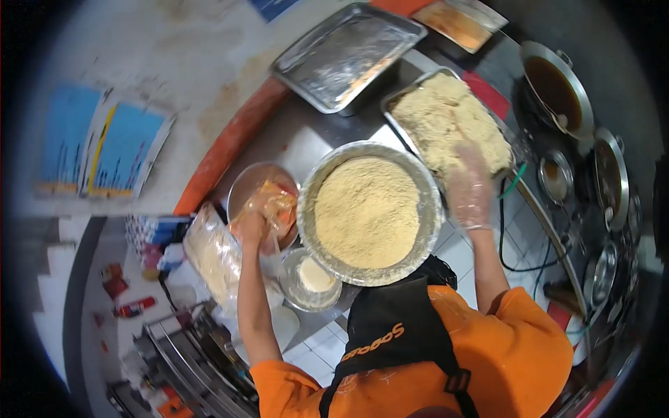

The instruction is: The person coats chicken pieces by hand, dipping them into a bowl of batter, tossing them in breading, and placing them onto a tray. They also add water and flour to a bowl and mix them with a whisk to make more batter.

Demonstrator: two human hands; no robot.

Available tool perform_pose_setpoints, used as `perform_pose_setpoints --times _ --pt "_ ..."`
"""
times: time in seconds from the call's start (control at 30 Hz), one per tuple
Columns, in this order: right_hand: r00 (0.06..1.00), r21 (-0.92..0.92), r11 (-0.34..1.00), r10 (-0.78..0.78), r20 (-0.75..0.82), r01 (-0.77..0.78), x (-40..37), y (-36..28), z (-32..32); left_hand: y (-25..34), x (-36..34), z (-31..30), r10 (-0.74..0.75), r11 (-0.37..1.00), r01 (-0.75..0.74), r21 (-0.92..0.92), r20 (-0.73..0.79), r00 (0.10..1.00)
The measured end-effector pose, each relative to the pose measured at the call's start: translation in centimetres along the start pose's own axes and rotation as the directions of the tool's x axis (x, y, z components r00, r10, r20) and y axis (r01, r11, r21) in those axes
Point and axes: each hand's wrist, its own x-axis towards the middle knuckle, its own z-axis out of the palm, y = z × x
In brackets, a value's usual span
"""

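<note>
A large round metal bowl of pale yellow flour stands in the middle. At its left is a smaller metal bowl holding orange-red wet pieces; my left hand reaches into it, its fingertips hidden among them. My right hand, in a clear plastic glove, lies on the flour-covered contents of a metal tray at the right, its fingers stretched and partly blurred. Near the left forearm are a clear plastic bag of flour and a small bowl with a pale, creamy-looking content.
An empty-looking metal tray sits behind the big bowl, with a smaller tray at the back right. Pans of dark liquid and a strainer stand at the right. A green-tipped hose hangs near the right tray.
</note>
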Motion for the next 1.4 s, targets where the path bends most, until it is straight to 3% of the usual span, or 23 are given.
perform_pose_setpoints --times 0.07,0.13,0.17,0.2,0.27,0.33,0.4,0.43,0.5,0.57,0.7,0.73,0.8,0.87,0.93,1.0,1.1,1.17,1.2,1.27,1.3,1.37,1.4 --pt "0.992 0.150 0.989 -0.037 0.117 0.019 -0.8 -3.4 0.8 -0.2 -0.6 -0.8 0.070 0.997 -0.069 0.025 -0.040 0.997" --pt "0.948 0.638 0.743 -0.019 0.319 -0.200 -2.3 -5.1 3.9 -0.7 -1.1 -1.6 0.157 0.987 -0.161 -0.021 -0.130 0.979" --pt "0.925 0.580 0.807 -0.296 0.236 0.110 -1.9 -6.2 4.5 -1.1 -1.1 -2.2 0.212 0.970 -0.233 -0.072 -0.219 0.952" --pt "0.808 0.491 0.765 -0.559 0.185 0.417 -1.4 -7.5 5.3 -1.4 -1.0 -2.7 0.216 0.970 -0.236 -0.066 -0.220 0.951" --pt "0.752 0.639 0.612 -0.655 0.079 0.466 -1.8 -10.5 9.9 -2.1 -1.1 -3.7 0.091 0.975 -0.127 -0.182 -0.191 0.977" --pt "0.623 0.657 0.598 -0.744 0.242 0.459 -0.8 -14.6 13.2 -1.3 -2.5 -7.4 0.182 0.948 -0.236 -0.215 -0.245 0.952" --pt "0.583 0.699 0.558 -0.774 0.246 0.447 0.8 -19.0 15.7 -0.1 -4.4 -11.6 0.055 0.925 -0.126 -0.360 -0.201 0.978" --pt "0.605 0.626 0.583 -0.767 0.213 0.518 0.5 -20.7 18.3 0.5 -5.6 -13.2 0.045 0.826 -0.178 -0.534 -0.252 0.967" --pt "0.627 0.547 0.601 -0.761 0.168 0.583 1.0 -23.5 20.5 -0.6 -6.0 -13.9 0.022 0.816 -0.193 -0.545 -0.304 0.952" --pt "0.531 0.649 0.752 -0.601 0.598 0.120 2.8 -25.9 19.2 -0.9 -6.9 -15.5 -0.003 0.850 -0.171 -0.499 -0.329 0.944" --pt "0.616 0.771 0.621 -0.664 0.424 0.139 2.3 -26.0 20.6 -3.8 -6.8 -13.3 -0.079 0.749 -0.219 -0.626 -0.412 0.908" --pt "0.592 0.785 0.604 -0.687 0.422 0.141 2.4 -25.9 21.2 -4.0 -6.9 -13.1 -0.046 0.695 -0.269 -0.667 -0.415 0.909" --pt "0.383 0.627 0.699 -0.714 0.587 0.344 2.2 -26.3 22.7 -5.9 -6.2 -11.6 0.025 0.607 -0.339 -0.718 -0.409 0.912" --pt "0.404 0.599 0.717 -0.697 0.593 0.358 1.8 -26.1 24.9 -4.2 -7.3 -13.0 -0.112 0.589 -0.273 -0.761 -0.412 0.904" --pt "0.352 0.524 0.843 -0.530 0.771 0.123 3.7 -26.6 21.2 -3.1 -7.6 -13.8 -0.212 0.467 -0.323 -0.823 -0.459 0.863" --pt "0.430 0.515 0.838 -0.538 0.725 0.181 2.8 -25.8 22.6 -2.1 -9.0 -16.2 -0.316 0.477 -0.338 -0.812 -0.517 0.796" --pt "0.395 0.431 0.871 -0.492 0.776 0.238 1.6 -25.0 25.5 -0.6 -11.9 -18.4 -0.410 0.414 -0.268 -0.870 -0.441 0.798" --pt "0.447 0.471 0.875 -0.379 0.810 -0.112 1.1 -24.8 26.4 0.3 -13.1 -17.7 -0.309 0.299 -0.438 -0.848 -0.520 0.796" --pt "0.423 0.480 0.871 -0.399 0.813 -0.101 0.8 -24.6 25.9 0.8 -14.0 -16.9 -0.302 0.323 -0.434 -0.841 -0.526 0.795" --pt "0.492 0.749 0.489 -0.565 0.663 -0.448 1.1 -24.3 23.1 2.9 -16.2 -15.2 -0.367 0.244 -0.372 -0.896 -0.440 0.819" --pt "0.474 0.747 0.489 -0.578 0.665 -0.451 0.8 -24.1 21.5 4.2 -17.0 -14.0 -0.387 0.243 -0.363 -0.900 -0.433 0.814" --pt "0.209 0.360 0.177 -0.556 0.804 -0.916 0.7 -23.6 18.3 6.6 -17.9 -11.3 -0.484 -0.097 -0.393 -0.914 -0.302 0.822" --pt "0.195 0.353 0.188 -0.561 0.804 -0.916 0.7 -23.4 16.9 7.6 -18.5 -10.2 -0.497 -0.102 -0.393 -0.914 -0.296 0.816"
